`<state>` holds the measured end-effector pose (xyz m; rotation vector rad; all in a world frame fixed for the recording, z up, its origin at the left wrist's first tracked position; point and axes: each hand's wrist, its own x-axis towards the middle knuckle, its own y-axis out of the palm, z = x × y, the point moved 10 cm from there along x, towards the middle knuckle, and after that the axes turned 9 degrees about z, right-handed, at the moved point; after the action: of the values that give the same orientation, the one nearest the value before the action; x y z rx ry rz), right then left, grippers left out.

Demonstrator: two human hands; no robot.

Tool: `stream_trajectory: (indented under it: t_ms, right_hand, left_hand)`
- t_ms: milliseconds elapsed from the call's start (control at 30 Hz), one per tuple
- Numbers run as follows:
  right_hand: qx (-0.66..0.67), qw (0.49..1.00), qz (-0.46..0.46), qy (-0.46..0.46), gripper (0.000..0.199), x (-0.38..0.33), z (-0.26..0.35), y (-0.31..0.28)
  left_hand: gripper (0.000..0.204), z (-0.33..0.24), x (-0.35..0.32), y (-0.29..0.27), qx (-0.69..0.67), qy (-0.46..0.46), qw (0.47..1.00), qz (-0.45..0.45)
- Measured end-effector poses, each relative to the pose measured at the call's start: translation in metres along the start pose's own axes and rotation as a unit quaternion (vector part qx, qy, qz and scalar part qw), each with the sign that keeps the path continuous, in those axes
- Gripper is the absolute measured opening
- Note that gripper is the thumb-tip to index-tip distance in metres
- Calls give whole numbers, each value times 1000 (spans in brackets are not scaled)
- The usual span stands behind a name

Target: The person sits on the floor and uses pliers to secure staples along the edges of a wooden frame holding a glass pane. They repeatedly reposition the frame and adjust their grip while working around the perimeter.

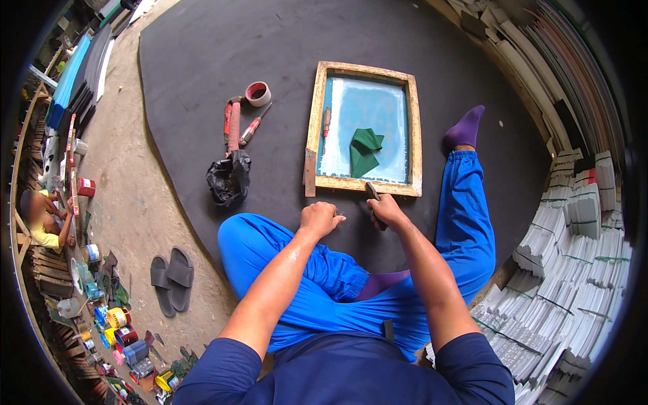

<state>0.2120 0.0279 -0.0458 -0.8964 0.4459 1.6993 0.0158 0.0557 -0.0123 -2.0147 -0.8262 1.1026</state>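
Observation:
I sit on a dark mat with both fists low in front of me. My right hand (387,211) is wrapped round a dark, slim hand tool (372,192); its exact kind does not show. To its left, my left hand (320,219) is closed, with a tiny thin bit (341,214) at its fingertips, too small to name. Just beyond the hands lies a worn wooden frame (368,185) with pale blue mesh. On the mesh rest a folded green cloth (365,154) and a red-handled tool (327,123). A wood strip (310,173) stands against the frame's lower left corner.
Left of the frame are a tape roll (257,94), a red screwdriver (254,125), a red-handled tool (234,125) and a black plastic bag (228,179). Sandals (171,280) and paint cans (120,317) lie farther left, near another person (50,219). Bundled white stacks (560,270) line the right.

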Motion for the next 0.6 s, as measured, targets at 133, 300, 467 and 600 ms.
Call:
stream_trajectory:
  t_ms: [133,300,467,600]
  right_hand:
    - [-11,999,-48,-5,32,1,-5,2]
    - [-90,988,-125,-25,30,-1,0,1]
    - [-218,950,-224,0,37,-12,9,10]
    - [-220,946,-237,10,36,-14,6,10]
  left_hand:
    - [40,0,0,0,-13,-8,1000,11]
    - [41,4,1,0,-15,-10,1000,-8]
    - [41,9,-2,0,-8,-17,1000,-21]
    - [37,10,-11,-11,-30,-32,999,-21]
